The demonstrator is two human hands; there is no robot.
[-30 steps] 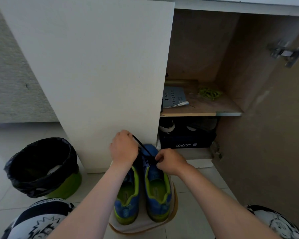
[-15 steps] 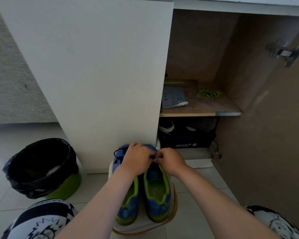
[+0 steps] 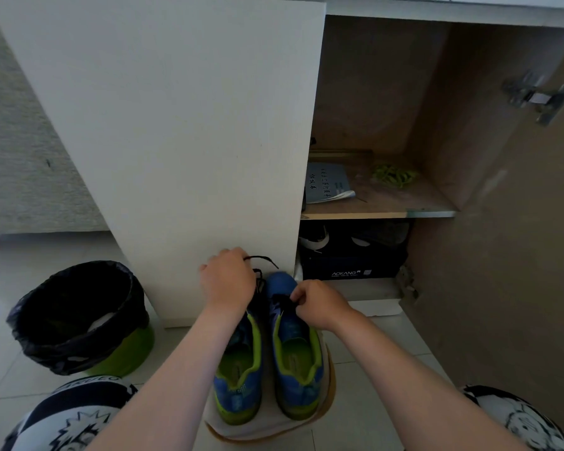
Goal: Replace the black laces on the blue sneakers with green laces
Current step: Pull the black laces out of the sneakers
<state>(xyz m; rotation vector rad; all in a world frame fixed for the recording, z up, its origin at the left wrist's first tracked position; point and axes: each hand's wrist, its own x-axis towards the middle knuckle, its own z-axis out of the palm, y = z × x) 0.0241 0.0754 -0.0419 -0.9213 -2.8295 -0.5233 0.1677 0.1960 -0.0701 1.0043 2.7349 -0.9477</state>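
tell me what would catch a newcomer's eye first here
The blue sneakers with lime lining sit side by side at bottom centre, where the left hand grips a black lace above the toes and the right hand pinches the lace on the right-hand shoe. Next come the green laces bunched on the shelf of the open cabinet, upper right, and the black-bagged bin on the floor at left.

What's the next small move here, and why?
Probably the left hand pulls the black lace free of the next eyelet: it grips a loose length, while the right hand pinches the lace at the sneaker. Green laces lie on the shelf.
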